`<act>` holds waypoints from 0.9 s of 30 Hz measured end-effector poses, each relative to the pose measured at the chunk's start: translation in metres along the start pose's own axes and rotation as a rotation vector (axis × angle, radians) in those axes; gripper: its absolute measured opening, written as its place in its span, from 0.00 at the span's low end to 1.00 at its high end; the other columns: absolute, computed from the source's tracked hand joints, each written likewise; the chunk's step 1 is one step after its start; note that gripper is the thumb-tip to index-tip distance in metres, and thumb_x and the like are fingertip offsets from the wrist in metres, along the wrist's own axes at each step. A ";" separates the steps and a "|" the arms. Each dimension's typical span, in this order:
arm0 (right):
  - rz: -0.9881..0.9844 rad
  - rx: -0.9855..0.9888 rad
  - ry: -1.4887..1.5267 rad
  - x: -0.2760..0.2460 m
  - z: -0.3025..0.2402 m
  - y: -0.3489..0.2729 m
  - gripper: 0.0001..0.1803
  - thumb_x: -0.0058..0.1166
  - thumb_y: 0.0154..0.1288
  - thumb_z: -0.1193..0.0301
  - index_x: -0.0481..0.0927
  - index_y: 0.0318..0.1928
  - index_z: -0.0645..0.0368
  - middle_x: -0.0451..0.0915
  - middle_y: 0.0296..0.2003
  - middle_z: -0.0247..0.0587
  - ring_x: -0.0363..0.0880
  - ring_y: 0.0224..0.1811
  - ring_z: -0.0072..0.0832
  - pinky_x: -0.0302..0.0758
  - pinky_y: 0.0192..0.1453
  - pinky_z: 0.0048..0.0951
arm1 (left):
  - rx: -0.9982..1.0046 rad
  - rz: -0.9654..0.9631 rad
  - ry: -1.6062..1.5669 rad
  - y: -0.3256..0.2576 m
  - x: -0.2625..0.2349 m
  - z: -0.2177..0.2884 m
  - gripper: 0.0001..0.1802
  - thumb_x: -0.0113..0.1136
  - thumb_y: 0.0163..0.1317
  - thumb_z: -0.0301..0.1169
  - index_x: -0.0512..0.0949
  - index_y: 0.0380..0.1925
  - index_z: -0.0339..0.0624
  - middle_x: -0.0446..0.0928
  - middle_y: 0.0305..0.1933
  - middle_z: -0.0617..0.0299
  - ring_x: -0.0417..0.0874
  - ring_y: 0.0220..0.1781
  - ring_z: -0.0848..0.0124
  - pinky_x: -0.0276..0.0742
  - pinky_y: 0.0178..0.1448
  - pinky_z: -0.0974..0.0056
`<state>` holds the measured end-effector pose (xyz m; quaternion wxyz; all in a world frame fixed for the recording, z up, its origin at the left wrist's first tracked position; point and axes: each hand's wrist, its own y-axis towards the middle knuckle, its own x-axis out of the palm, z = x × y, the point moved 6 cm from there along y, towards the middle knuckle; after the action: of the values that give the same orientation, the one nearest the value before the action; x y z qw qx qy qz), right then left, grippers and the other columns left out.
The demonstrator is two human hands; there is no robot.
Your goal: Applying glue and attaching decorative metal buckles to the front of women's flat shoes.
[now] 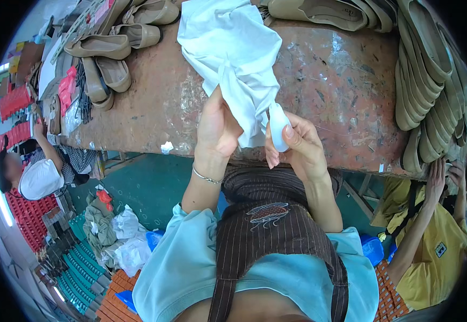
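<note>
A crumpled white cloth (233,43) hangs in front of me over the table's near edge. My left hand (217,129) holds its lower part, palm turned inward; the cloth covers most of its fingers. Close on the right, my right hand (304,144) grips a smooth white rounded piece (279,127), its narrow end pointing up, like a small squeeze bottle. The thumb presses on its side. This piece is right beside the cloth's lower edge; whether they touch I cannot tell.
The worn brown table (340,102) carries beige shoes (99,47) at far left and a row of nested beige shoes (424,80) at right. A co-worker in yellow (432,241) reaches toward that row. Another person (40,172) works at left. White bags (131,241) lie on the floor.
</note>
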<state>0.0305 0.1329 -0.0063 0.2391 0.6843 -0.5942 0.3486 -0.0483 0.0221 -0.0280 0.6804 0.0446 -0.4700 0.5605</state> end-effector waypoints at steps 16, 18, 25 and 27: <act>0.050 0.031 -0.131 -0.006 0.012 0.001 0.18 0.49 0.70 0.59 0.76 0.36 0.64 0.72 0.21 0.33 0.69 0.22 0.18 0.70 0.28 0.21 | 0.151 -0.308 0.237 -0.021 0.007 -0.003 0.11 0.59 0.62 0.22 0.79 0.44 0.31 0.81 0.38 0.60 0.81 0.38 0.74 0.76 0.44 0.69; 0.046 0.038 -0.120 -0.009 0.015 0.002 0.17 0.49 0.70 0.59 0.76 0.37 0.64 0.72 0.21 0.32 0.69 0.21 0.18 0.69 0.27 0.20 | 0.390 -0.137 0.763 -0.023 0.012 0.012 0.06 0.62 0.61 0.24 0.83 0.33 0.32 0.82 0.32 0.61 0.79 0.33 0.77 0.73 0.40 0.72; 0.380 -0.386 -1.033 0.001 -0.009 0.001 0.11 0.57 0.63 0.68 0.78 0.39 0.66 0.77 0.23 0.46 0.77 0.22 0.30 0.69 0.27 0.27 | 0.904 0.130 1.078 -0.037 0.036 0.024 0.09 0.62 0.62 0.27 0.80 0.27 0.30 0.79 0.24 0.59 0.77 0.26 0.76 0.72 0.33 0.70; 0.407 -0.431 -0.991 0.001 -0.007 -0.001 0.11 0.57 0.63 0.69 0.78 0.39 0.65 0.77 0.23 0.47 0.77 0.22 0.33 0.70 0.27 0.27 | 0.916 0.131 1.107 -0.037 0.036 0.022 0.09 0.57 0.65 0.25 0.79 0.27 0.29 0.78 0.26 0.62 0.74 0.28 0.79 0.68 0.33 0.73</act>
<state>0.0297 0.1374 -0.0013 -0.0056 0.5735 -0.8126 -0.1035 -0.0338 0.0220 0.0263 0.6967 0.0066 0.2245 0.6813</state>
